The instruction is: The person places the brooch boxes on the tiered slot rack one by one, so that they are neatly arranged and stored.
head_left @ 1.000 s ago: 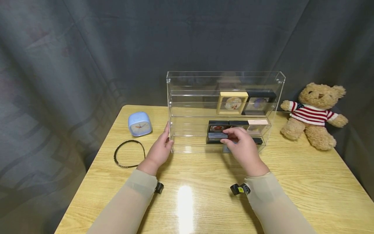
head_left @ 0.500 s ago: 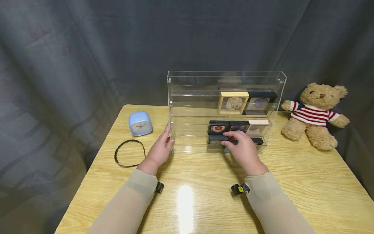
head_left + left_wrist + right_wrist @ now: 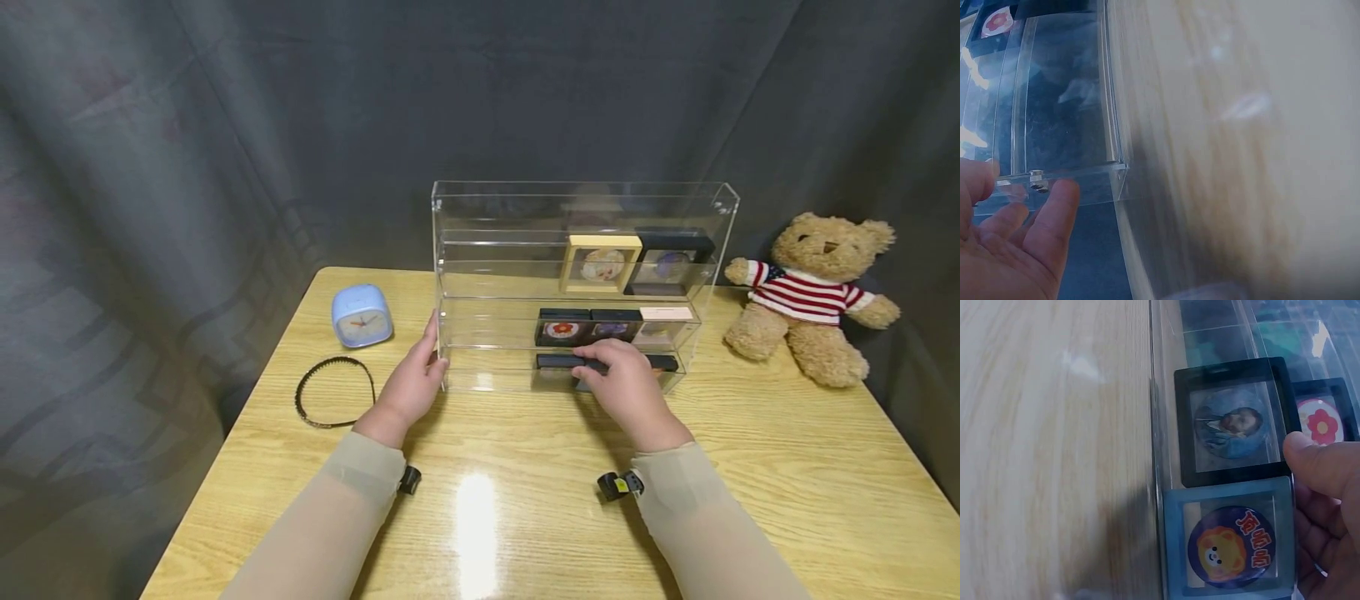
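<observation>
A transparent display rack [image 3: 480,283] stands on the wooden table with small framed badges on its shelves. Outside its left end wall, my left hand [image 3: 408,387] rests with fingers extended; in the left wrist view the fingertips [image 3: 1066,190] touch that end panel. My right hand [image 3: 626,383] pinches the upper corner of a black display frame [image 3: 1235,359], which stands in the bottom shelf. Behind the clear front sits its round portrait badge. Beside it is a blue-grey frame [image 3: 1229,594] with a yellow lion badge. In the head view, my right hand partly hides these frames.
Three frames line the middle shelf, including a red-flower badge [image 3: 562,330]. Above are a yellow frame [image 3: 566,265] and a dark frame [image 3: 678,243]. A blue clock [image 3: 362,317] and black hairband [image 3: 300,400] lie left; a teddy bear [image 3: 813,283] sits right.
The black frame has moved down into the bottom shelf, my right hand lowering slightly with it and uncovering the red-flower badge behind. My left hand stays at the rack's end.
</observation>
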The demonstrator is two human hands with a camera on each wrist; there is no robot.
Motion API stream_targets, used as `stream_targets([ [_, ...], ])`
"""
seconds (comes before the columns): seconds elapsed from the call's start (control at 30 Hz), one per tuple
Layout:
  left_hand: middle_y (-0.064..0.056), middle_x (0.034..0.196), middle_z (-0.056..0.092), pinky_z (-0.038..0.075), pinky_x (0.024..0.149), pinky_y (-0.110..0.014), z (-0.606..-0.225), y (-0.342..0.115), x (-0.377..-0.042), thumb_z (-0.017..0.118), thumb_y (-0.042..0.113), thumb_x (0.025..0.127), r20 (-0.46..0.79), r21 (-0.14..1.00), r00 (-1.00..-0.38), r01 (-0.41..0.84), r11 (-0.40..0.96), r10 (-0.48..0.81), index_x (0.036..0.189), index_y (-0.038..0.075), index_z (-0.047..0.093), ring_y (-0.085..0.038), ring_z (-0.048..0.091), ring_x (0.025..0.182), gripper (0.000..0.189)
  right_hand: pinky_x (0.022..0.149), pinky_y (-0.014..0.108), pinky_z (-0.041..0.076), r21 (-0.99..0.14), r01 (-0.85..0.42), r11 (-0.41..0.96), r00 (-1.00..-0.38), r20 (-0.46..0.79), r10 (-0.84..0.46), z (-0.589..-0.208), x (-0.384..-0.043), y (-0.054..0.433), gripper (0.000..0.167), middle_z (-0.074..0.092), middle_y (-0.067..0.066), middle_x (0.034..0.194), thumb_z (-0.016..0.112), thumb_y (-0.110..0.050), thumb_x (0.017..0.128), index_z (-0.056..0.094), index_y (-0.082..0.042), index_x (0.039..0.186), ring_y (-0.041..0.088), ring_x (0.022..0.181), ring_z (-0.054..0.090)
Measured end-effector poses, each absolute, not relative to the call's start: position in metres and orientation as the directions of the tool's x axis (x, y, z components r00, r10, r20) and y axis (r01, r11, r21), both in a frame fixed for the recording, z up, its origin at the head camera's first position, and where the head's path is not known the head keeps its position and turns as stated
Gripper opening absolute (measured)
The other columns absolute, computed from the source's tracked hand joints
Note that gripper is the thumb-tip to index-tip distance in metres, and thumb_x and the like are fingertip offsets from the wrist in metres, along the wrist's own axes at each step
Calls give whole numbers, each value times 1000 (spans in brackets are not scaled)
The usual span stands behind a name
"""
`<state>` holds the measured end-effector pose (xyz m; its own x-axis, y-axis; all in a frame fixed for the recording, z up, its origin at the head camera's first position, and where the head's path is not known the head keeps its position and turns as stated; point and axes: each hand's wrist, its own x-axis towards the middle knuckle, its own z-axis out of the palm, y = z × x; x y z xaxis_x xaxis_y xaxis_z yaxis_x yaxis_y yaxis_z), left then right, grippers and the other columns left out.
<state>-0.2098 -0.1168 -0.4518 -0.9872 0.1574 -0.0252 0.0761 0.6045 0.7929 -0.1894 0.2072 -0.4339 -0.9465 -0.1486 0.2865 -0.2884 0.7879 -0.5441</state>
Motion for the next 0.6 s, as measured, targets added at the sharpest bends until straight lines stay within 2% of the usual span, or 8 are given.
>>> stream_targets([
  [0.27,-11,160,25,35,108,-57,-452,-116,-210,50,22,105,-22,793,-986,82,604,163,150,58,-5,-37,43,133,80,96,55,44,-508,-273,817,-958,219,-185,-431,-186,210,24,65,8,117,72,-11,91,75,-9,115,34,114,54],
  [0.43,-11,160,24,34,108,-58,-452,-117,-209,49,21,105,-15,783,-986,92,615,165,150,57,-7,-39,41,134,80,100,56,43,-502,-275,820,-961,178,-213,-429,-177,211,30,60,10,130,71,-13,93,71,-8,123,35,124,48],
  [0.6,-12,160,26,38,105,-59,-451,-118,-209,49,22,105,-14,758,-987,94,645,159,151,55,-8,-40,44,132,81,109,59,33,-467,-309,829,-951,141,-275,-428,-165,213,40,52,12,143,70,-14,93,64,-5,132,38,134,42],
])
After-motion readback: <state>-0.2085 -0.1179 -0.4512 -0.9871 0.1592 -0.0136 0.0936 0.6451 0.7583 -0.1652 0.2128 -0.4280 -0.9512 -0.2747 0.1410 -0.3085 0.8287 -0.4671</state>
